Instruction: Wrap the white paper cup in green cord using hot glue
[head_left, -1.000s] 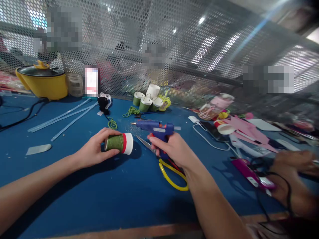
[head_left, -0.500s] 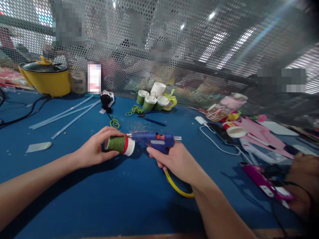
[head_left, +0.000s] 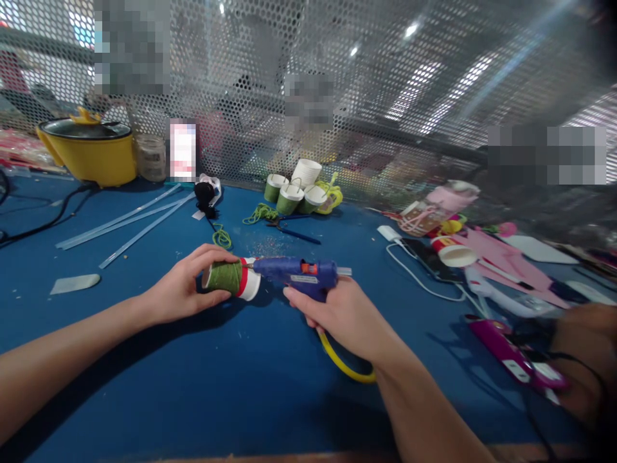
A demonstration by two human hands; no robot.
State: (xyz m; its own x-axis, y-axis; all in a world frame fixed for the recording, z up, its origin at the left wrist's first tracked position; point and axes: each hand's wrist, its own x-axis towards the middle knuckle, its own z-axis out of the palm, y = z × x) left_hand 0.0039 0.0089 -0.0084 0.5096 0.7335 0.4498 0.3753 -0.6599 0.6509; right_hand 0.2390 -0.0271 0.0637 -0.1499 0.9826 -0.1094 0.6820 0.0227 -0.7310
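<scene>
This looks like a craft workshop, with a blue worktable [head_left: 216, 386] across the lower frame, a glue gun [head_left: 299, 271] mid-frame and yarn-wrapped cups [head_left: 289, 202] upper centre.

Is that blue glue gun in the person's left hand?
No, the right hand holds the blue glue gun, while the left hand holds the green yarn-wrapped cup.

Green yarn [head_left: 225, 278] looked rough and fibrous on the cup [head_left: 251, 290], whose bare white end resembled smooth, matt paper. The glue gun [head_left: 283, 269] was smooth blue plastic with a soft sheen; the long sticks [head_left: 147, 230] looked like glossy, translucent plastic. The tabletop [head_left: 216, 386] had a smooth, matt finish. The perforated panel [head_left: 231, 103] resembled dull grey metal, and the yellow pot [head_left: 108, 161] had glossy sides.
</scene>
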